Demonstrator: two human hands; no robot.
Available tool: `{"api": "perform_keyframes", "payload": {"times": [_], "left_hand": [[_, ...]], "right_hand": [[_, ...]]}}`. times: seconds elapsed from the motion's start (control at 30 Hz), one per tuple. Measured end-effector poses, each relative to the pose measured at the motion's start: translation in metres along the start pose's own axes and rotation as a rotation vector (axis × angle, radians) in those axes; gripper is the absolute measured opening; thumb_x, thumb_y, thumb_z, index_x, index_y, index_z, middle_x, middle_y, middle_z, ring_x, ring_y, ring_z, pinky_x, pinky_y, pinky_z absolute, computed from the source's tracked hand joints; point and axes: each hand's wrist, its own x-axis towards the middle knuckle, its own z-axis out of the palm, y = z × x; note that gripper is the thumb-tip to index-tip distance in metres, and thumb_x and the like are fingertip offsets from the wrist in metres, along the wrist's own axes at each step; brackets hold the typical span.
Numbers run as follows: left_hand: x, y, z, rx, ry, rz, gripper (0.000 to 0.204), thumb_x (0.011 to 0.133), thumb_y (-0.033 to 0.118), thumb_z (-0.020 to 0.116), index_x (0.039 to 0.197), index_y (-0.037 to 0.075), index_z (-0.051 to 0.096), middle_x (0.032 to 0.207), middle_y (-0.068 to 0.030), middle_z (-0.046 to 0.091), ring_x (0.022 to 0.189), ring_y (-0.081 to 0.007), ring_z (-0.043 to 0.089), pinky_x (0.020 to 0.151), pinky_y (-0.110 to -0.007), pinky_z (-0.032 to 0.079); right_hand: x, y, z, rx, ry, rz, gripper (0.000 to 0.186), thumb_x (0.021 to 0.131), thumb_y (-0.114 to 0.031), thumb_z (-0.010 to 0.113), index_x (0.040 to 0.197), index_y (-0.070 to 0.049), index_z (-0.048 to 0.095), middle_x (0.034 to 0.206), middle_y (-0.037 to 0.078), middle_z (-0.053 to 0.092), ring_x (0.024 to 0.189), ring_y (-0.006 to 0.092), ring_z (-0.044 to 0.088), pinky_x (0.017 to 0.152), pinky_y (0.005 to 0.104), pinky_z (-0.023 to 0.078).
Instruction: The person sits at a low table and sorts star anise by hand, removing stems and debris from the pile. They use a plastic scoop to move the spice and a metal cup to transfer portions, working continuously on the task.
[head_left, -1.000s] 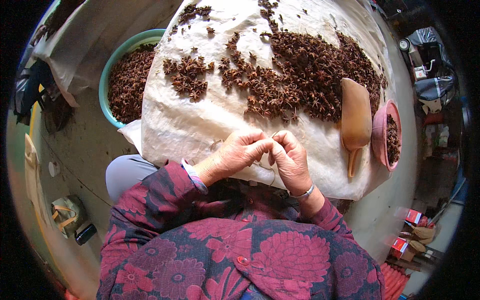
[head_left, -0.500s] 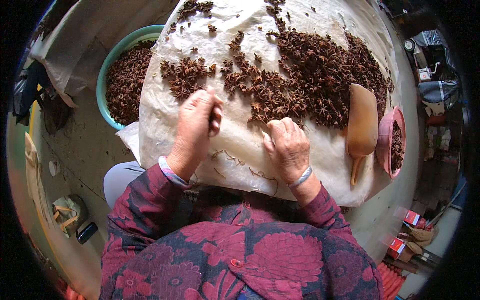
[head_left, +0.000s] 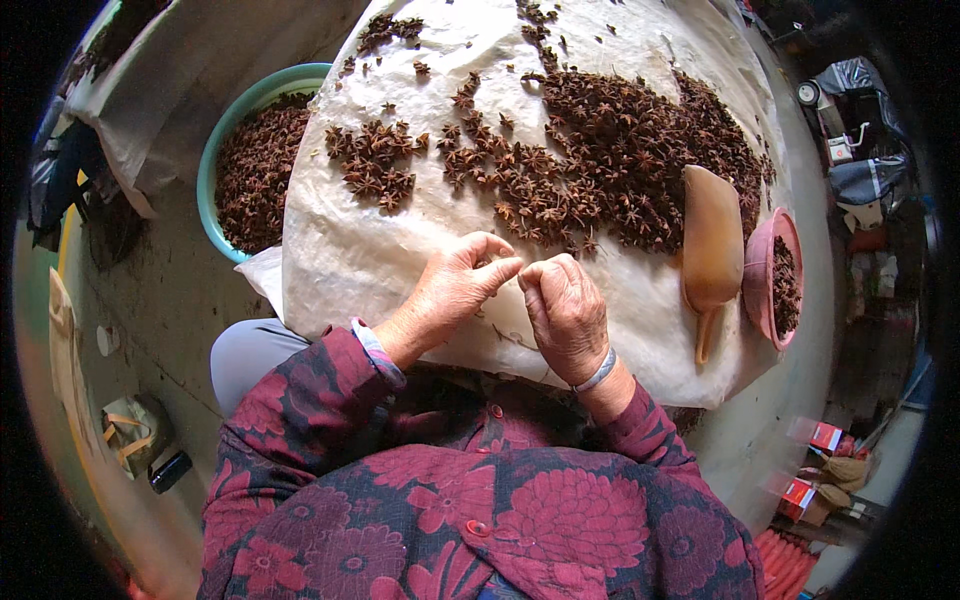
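Observation:
A white sheet [head_left: 350, 270] covers the work surface and bears scattered star anise [head_left: 630, 140]. Near its front, my left hand [head_left: 450, 290] has thumb and forefinger closed at the tips, close beside my right hand [head_left: 565, 325], whose fingers are curled in a pinch. What either holds is too small to make out. Thin stems [head_left: 500, 330] lie beneath them. A tan plastic scoop [head_left: 712, 235] rests to the right, beside a pink bowl [head_left: 760, 280] of dark bits. At left, a teal basin [head_left: 209, 175] holds a heap of star anise.
A pale tarp [head_left: 140, 120] hangs at upper left. A bag [head_left: 135, 430] and a dark bottle [head_left: 170, 472] lie on the floor at lower left. Dark gear [head_left: 865, 175] and red-white packages [head_left: 800, 495] line the right side.
Half a second ago my left hand was farther forward at the small cluster of star anise; it has come back to meet my right hand, which has turned slightly inward.

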Motion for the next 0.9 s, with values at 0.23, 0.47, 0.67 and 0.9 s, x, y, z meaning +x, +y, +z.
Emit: {"api": "perform_keyframes", "payload": {"times": [0.23, 0.47, 0.67, 0.9], "left_hand": [[-0.004, 0.021, -0.013, 0.141, -0.26, -0.037, 0.017, 0.097, 0.018, 0.067, 0.107, 0.004, 0.069, 0.077, 0.0024, 0.061, 0.066, -0.0063, 0.055, 0.058, -0.025, 0.047], [0.009, 0.041, -0.066, -0.19, 0.249, -0.012, 0.024, 0.1, 0.021, 0.064, 0.123, 0.013, 0.068, 0.072, 0.009, 0.054, 0.052, -0.0003, 0.042, 0.043, -0.018, 0.031], [0.011, 0.033, -0.066, -0.28, 0.305, -0.011, 0.025, 0.103, 0.024, 0.062, 0.123, 0.01, 0.067, 0.068, 0.0079, 0.053, 0.05, -0.0002, 0.04, 0.043, -0.018, 0.029], [0.008, 0.023, -0.04, -0.281, 0.038, -0.217, 0.022, 0.104, 0.027, 0.061, 0.102, 0.008, 0.071, 0.065, 0.0064, 0.053, 0.05, -0.0019, 0.04, 0.045, -0.019, 0.03]], "right_hand": [[-0.013, 0.0, -0.014, 0.043, 0.001, 0.018, 0.008, 0.091, -0.006, 0.064, 0.094, -0.006, 0.056, 0.087, 0.014, 0.055, 0.08, 0.0343, 0.058, 0.071, 0.0434, 0.05], [-0.005, 0.0, -0.026, 0.36, -0.366, 0.217, 0.024, 0.084, -0.014, 0.076, 0.099, -0.005, 0.059, 0.093, 0.015, 0.057, 0.084, 0.0343, 0.06, 0.072, 0.043, 0.051], [0.026, 0.014, 0.009, -0.224, -0.018, 0.1, 0.031, 0.083, -0.026, 0.075, 0.098, -0.006, 0.057, 0.09, 0.013, 0.054, 0.083, 0.0316, 0.058, 0.072, 0.0423, 0.048], [0.034, 0.024, 0.033, -0.256, 0.046, 0.091, 0.015, 0.084, -0.012, 0.069, 0.096, -0.008, 0.06, 0.09, 0.011, 0.058, 0.085, 0.03, 0.061, 0.074, 0.0418, 0.049]]}}
